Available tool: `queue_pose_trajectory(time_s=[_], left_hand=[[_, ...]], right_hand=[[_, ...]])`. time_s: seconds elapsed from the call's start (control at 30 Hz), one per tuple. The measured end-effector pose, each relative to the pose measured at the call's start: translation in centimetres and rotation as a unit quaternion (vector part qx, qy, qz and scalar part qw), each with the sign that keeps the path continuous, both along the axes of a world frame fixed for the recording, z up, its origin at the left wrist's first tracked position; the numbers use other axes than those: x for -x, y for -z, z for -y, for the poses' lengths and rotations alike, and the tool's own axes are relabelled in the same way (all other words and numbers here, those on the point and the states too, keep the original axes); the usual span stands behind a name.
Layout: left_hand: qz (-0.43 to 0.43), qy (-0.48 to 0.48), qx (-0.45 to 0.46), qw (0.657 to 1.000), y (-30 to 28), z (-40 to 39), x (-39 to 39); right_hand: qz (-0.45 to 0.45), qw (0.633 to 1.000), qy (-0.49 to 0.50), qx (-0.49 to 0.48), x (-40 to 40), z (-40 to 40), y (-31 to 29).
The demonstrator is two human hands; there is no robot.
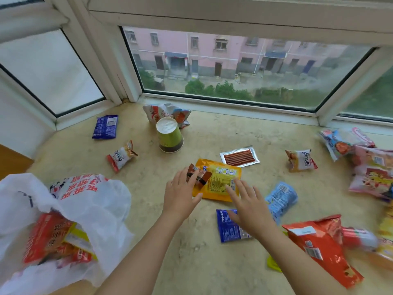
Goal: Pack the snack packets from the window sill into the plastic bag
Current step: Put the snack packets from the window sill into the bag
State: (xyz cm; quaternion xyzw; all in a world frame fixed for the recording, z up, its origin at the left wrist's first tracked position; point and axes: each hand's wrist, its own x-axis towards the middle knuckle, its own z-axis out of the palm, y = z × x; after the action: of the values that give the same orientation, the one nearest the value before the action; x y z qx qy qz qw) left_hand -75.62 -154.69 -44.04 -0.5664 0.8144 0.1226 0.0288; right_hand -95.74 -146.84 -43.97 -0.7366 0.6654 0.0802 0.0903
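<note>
Snack packets are scattered across the window sill (191, 241), and the one that matters for the coming move is the yellow packet (221, 179), lying flat just ahead of both hands with its long axis running from near-left to far-right. The left hand (182, 194) has its fingers spread and relaxed, resting on the packet's left end where a small brown packet (198, 175) lies on top; whether it is pinching that brown packet cannot be told. The right hand (247, 201) is likewise loose, fingers straight, fingertips touching the yellow packet's near-right corner. Both hands bracket the packet, so either could lift it; the left looks nearer the plastic bag (80, 205), which lies slumped at the left with its mouth toward the person and 2 or more red and yellow packets already inside. The likely move is a sweep leftward and back.

Going down in size: a large red bag (319, 245) sits at the near right, pink packs (370, 169) at the far right, a light-blue packet (280, 196) and a dark-blue packet (229, 226) just beside the right hand, another dark-blue one (105, 126) far left, a foil tray of red sticks (240, 156), an upturned green paper cup (170, 135), and 2 small orange-white packets (122, 155).

The sill is mottled beige stone, set in a bay of white-framed windows facing a pink building.
</note>
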Motion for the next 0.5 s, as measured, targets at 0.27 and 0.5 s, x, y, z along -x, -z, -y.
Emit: queue_pose_trajectory(time_s=[0.27, 0.5], left_hand=[[0.011, -0.021, -0.064, 0.998, 7.4, 5.2, 2.2], [-0.025, -0.006, -0.071, 0.997, 9.2, 6.5, 2.3]], right_hand=[[-0.074, 0.997, -0.023, -0.006, 0.9, 7.1, 5.8], [-0.062, 0.996, -0.038, -0.051, 1.6, 9.4, 7.3]])
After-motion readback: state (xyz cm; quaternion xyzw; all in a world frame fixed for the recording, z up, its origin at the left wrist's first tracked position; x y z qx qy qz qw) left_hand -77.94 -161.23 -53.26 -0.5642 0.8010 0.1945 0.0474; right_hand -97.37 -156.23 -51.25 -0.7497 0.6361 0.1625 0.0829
